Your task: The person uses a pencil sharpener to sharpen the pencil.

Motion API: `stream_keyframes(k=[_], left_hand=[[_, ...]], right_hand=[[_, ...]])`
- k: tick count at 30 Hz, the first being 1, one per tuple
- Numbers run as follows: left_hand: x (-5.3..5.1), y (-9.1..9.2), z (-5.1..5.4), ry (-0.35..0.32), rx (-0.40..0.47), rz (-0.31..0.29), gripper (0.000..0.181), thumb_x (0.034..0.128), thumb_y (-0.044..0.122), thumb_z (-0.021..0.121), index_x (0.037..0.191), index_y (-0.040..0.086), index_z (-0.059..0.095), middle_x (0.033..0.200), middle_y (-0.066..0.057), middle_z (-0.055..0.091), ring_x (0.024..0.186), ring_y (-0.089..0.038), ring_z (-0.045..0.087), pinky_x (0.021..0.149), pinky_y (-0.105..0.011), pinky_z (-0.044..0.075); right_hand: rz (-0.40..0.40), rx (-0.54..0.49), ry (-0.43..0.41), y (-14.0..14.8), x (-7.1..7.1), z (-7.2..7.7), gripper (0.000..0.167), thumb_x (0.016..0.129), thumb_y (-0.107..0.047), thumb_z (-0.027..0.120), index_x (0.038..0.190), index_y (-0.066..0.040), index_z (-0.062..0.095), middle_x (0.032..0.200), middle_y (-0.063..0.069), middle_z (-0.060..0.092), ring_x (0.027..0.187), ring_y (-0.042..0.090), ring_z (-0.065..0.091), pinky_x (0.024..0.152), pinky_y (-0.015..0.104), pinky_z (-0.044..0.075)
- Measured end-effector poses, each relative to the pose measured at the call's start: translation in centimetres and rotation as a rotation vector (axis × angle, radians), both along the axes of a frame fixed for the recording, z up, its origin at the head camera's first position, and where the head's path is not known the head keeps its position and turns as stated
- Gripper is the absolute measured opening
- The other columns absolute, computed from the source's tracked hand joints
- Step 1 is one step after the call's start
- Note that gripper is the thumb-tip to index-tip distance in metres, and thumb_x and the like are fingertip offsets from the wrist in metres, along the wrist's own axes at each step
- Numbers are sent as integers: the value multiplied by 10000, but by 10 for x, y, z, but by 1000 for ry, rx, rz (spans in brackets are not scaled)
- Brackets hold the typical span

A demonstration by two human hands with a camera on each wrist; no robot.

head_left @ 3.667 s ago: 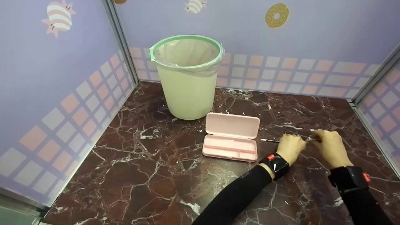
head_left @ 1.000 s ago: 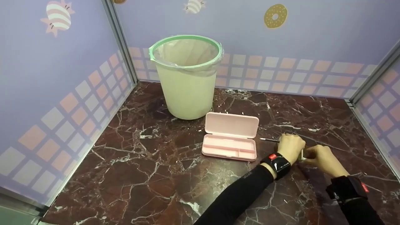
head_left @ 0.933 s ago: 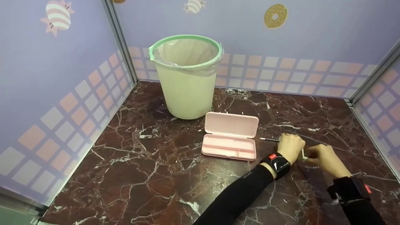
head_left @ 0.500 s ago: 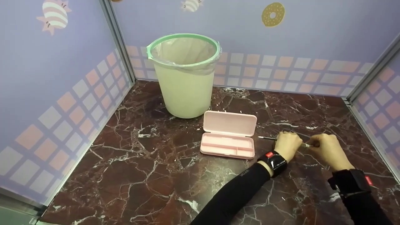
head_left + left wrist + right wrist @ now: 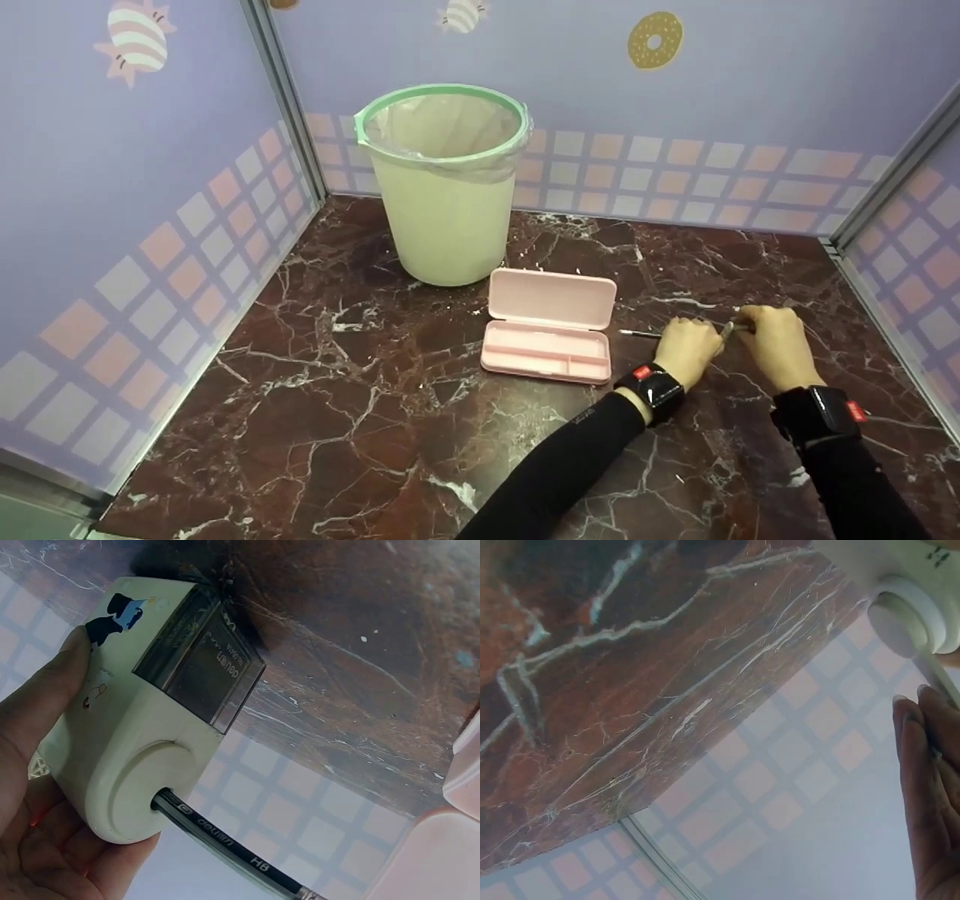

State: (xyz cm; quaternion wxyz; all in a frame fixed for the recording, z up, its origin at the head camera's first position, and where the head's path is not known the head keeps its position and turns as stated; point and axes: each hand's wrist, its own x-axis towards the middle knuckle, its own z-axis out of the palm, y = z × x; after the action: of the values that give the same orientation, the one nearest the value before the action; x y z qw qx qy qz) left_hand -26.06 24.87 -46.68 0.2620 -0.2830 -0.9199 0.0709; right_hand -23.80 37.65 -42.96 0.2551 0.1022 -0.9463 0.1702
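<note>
My left hand (image 5: 688,349) grips a cream crank pencil sharpener (image 5: 142,720) on the table. In the left wrist view, its thumb lies along the sharpener's printed side, beside a dark see-through shavings drawer (image 5: 206,664). A dark HB pencil (image 5: 232,844) sticks out of the sharpener's round hole, its point hidden inside. In the head view the pencil's white-tipped end points left toward the pink pencil case. On the sharpener's other side, my right hand (image 5: 780,345) pinches the crank (image 5: 937,679). Fingers and palm partly hide the crank's end.
An open pink pencil case (image 5: 551,352) with divided compartments lies left of the hands. Behind it stands a pale green bin (image 5: 450,217) with a plastic liner. Small white crumbs dot the marbled table (image 5: 360,435). Patterned panels (image 5: 750,97) enclose the back and sides.
My right hand has circled with the crank, low near the sharpener a second ago, now higher and farther back. My left hand, the sharpener and the pencil stay nearly in place.
</note>
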Motion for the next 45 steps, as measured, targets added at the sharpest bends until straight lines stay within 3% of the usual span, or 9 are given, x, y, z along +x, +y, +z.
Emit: stream_keyframes(k=[7, 18, 21, 26, 34, 39, 45], left_hand=[[0, 0, -1, 5, 6, 3, 234, 908, 479, 521, 893, 357, 720, 856, 177, 717, 728, -12, 639, 662, -164, 466], [2, -2, 4, -7, -26, -35, 242, 921, 322, 496, 880, 410, 718, 896, 171, 713, 759, -28, 634, 686, -175, 477], [4, 0, 4, 14, -19, -49, 232, 924, 308, 501, 900, 383, 719, 889, 159, 708, 749, -23, 627, 681, -171, 476], [8, 3, 2, 41, -30, -55, 253, 934, 298, 481, 903, 378, 719, 892, 140, 704, 744, -23, 621, 656, -169, 468], [7, 2, 5, 39, -36, -26, 259, 931, 310, 482, 880, 407, 717, 903, 140, 702, 754, -30, 626, 644, -174, 467], [6, 0, 4, 1, -55, -13, 207, 916, 340, 522, 920, 390, 723, 936, 130, 710, 779, -45, 637, 666, -187, 487], [5, 0, 5, -25, -56, 2, 163, 879, 415, 569, 906, 392, 728, 933, 139, 715, 782, -50, 633, 676, -200, 493]], right_hand=[[-4, -1, 12, 0, -8, -5, 115, 715, 128, 743, 792, 93, 666, 747, 278, 689, 671, 464, 650, 641, 581, 492], [-10, -4, 34, 5, -29, -19, 178, 698, 136, 707, 655, 1, 598, 621, 195, 633, 565, 405, 588, 561, 538, 420], [10, 14, -48, 11, -34, -32, 146, 736, 122, 648, 657, 0, 631, 648, 197, 646, 589, 398, 592, 567, 520, 427], [82, 21, -254, 23, -34, -50, 150, 763, 59, 636, 656, -36, 679, 663, 127, 665, 590, 245, 557, 556, 397, 413], [157, 3, -352, 27, -31, -51, 141, 634, -25, 769, 603, -68, 638, 566, 1, 594, 523, 121, 423, 513, 276, 351], [214, -23, -373, 28, -26, -52, 205, 660, -75, 838, 624, -56, 637, 584, 9, 616, 510, 52, 426, 500, 249, 365], [258, -89, -496, 28, -15, -48, 149, 725, -92, 835, 702, -27, 703, 634, 65, 707, 502, 0, 562, 502, 215, 470]])
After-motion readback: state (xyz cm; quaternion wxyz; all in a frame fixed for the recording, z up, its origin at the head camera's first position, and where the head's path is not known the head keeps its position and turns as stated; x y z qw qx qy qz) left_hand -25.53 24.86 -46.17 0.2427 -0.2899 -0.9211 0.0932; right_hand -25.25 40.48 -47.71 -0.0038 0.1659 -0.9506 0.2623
